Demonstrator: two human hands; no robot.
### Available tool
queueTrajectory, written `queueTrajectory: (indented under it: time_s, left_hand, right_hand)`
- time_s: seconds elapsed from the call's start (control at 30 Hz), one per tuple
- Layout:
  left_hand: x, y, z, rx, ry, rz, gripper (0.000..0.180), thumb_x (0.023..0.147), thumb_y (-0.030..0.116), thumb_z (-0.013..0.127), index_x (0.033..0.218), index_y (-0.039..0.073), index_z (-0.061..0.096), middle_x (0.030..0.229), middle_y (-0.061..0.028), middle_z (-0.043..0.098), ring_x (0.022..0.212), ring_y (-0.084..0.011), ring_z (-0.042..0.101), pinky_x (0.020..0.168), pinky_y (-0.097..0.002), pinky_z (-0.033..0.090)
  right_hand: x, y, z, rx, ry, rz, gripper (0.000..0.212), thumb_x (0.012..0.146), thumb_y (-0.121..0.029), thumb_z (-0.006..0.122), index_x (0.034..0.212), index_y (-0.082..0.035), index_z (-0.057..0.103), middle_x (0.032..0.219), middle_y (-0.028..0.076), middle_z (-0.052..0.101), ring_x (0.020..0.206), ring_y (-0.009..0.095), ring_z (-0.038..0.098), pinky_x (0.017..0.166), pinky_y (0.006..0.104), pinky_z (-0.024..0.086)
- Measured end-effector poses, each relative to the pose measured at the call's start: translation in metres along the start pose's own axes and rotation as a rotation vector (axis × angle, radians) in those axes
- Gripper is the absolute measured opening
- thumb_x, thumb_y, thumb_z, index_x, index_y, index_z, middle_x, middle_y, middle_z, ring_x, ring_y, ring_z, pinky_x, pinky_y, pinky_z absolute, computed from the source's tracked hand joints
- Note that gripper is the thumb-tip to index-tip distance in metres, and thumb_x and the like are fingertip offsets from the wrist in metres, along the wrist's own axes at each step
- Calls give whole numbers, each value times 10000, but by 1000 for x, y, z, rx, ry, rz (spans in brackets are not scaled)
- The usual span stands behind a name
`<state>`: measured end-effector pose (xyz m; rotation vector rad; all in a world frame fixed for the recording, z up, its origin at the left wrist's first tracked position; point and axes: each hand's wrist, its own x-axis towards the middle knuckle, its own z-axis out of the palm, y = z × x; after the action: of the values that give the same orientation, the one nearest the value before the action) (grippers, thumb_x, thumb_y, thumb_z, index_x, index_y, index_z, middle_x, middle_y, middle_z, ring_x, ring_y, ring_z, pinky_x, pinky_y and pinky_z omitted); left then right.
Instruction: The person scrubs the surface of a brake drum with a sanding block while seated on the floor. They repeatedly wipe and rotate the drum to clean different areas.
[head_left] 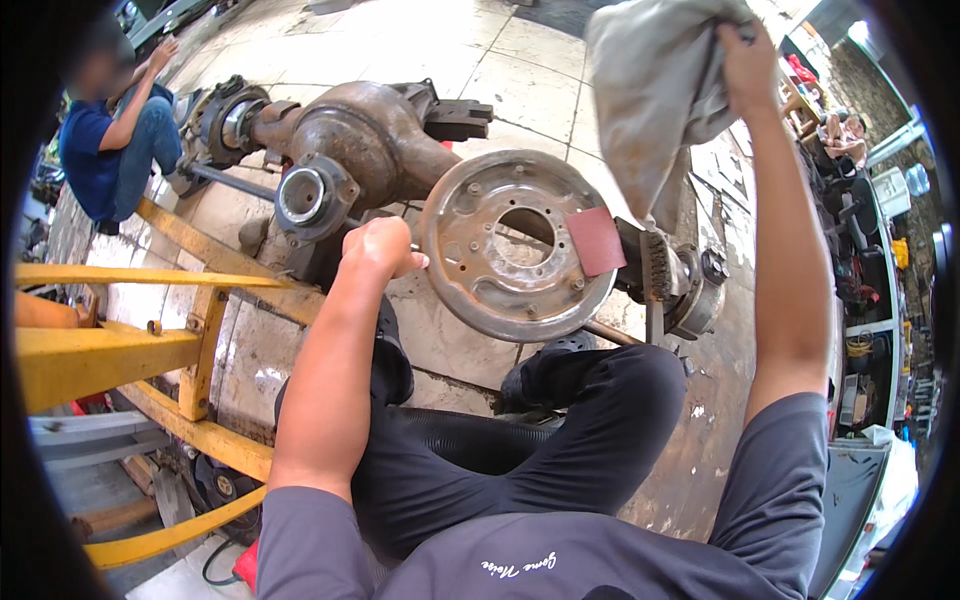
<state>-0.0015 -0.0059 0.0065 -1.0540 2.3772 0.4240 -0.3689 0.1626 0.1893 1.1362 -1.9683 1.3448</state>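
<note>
In my raised right hand (748, 65) a grey rag (655, 85) is bunched at its upper corner; the rest hangs down beside the plate. My left hand (380, 248) is closed, its thumb close to the left rim of a round metal brake backing plate (480, 290). Whatever that hand holds is hidden, and I cannot tell whether it touches the rim. The plate stands tilted before my knees, with worn patches, small holes and a large central opening. A reddish-brown square of sandpaper (597, 242) lies against its right side.
Behind the plate rests a rusty axle housing (350, 130) on the tiled floor (530, 90). A hub with studs (697, 290) sits at its right end. Yellow metal frame bars (110, 360) stand at my left. A person (115, 140) squats at the far left; cluttered shelves (880, 300) line the right.
</note>
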Motion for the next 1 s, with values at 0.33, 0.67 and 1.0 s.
queueTrajectory:
  time_s: [0.33, 0.67, 1.0]
  left_hand:
    - [-3, 0, -1, -57, 37, 29, 534, 824, 484, 743, 1103, 30, 705, 1148, -150, 695, 1105, -293, 651, 912, -389, 524]
    - [2, -4, 10, -114, 67, 21, 443, 820, 423, 758, 1058, 49, 726, 1104, -145, 711, 1044, -292, 681, 860, -380, 546]
    - [5, -3, 10, -125, 47, -33, 489, 768, 465, 798, 1068, 84, 735, 1100, -100, 723, 1038, -252, 688, 853, -357, 542]
  right_hand:
    - [-252, -97, 98, 66, -762, -282, 474, 700, -66, 721, 1158, -76, 598, 1122, 113, 658, 1058, 322, 614, 951, 416, 462]
    - [-284, -93, 105, -13, -1101, -578, 467, 726, -114, 707, 1188, -116, 637, 1314, 54, 575, 1124, 265, 553, 887, 409, 453]
    - [-297, -85, 147, -134, -790, -558, 285, 676, -88, 684, 951, -128, 625, 1016, 35, 575, 944, 252, 563, 779, 393, 494]
